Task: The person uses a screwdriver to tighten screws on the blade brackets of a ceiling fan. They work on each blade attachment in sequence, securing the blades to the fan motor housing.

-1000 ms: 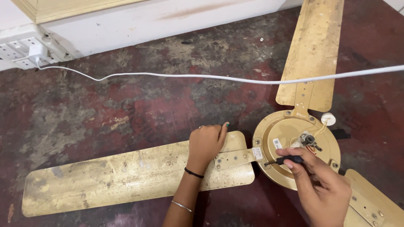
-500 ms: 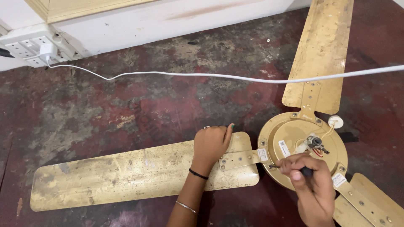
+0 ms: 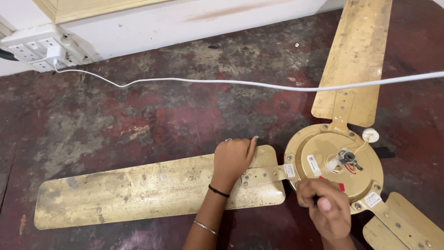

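Note:
A gold ceiling fan lies on the floor, its round motor housing (image 3: 358, 178) facing up with loose wires at the hub. My left hand (image 3: 233, 159) presses flat on the inner end of the left blade (image 3: 138, 192), beside the blade's bracket. My right hand (image 3: 326, 208) is curled around a dark tool handle, mostly hidden in the fist, at the housing's lower left rim. A second blade (image 3: 358, 55) points away from me. The third blade (image 3: 407, 227) runs off the lower right corner.
A white cable (image 3: 240, 84) stretches across the worn red floor from a white plug in a wall socket strip (image 3: 39, 48) at upper left. A white wall base runs along the top. A small white round part (image 3: 370, 134) sits by the housing's upper right rim.
My right hand has slid left along the housing's lower rim, closing tighter over the tool. My left hand stays on the blade. The view has shifted slightly.

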